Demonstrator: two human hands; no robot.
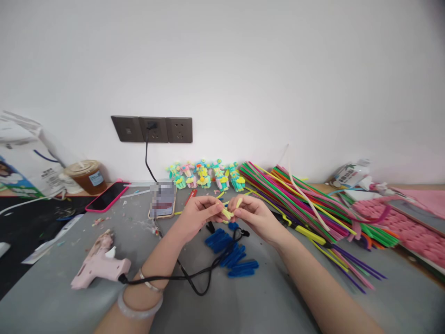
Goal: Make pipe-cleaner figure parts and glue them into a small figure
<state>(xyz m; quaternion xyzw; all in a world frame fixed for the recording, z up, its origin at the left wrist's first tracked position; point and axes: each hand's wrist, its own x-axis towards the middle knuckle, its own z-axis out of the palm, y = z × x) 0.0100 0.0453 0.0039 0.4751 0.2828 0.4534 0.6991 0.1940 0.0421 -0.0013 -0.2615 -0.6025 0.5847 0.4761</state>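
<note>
Between my two hands, over the middle of the grey table, is a folded yellow pipe cleaner (227, 214). My left hand (202, 214) pinches its left side with thumb and fingers. Its right side is gripped by my right hand (253, 217), and a short yellow end sticks up by the fingers. Part of the piece is hidden by the fingertips. Below the hands lie short bundles of blue pipe cleaners (233, 254), crossed by a black cable (200, 274). Behind the hands stands a row of small colourful pipe cleaner figures (202, 174) against the wall.
A pink glue gun (100, 266) lies at left. Farther back are a plugged-in phone (163, 200), a pink-cased phone (107, 197) and a lidded drink cup (88, 176). Long multicoloured pipe cleaners (295, 199) are heaped at right, beside a pink braided piece (399, 222).
</note>
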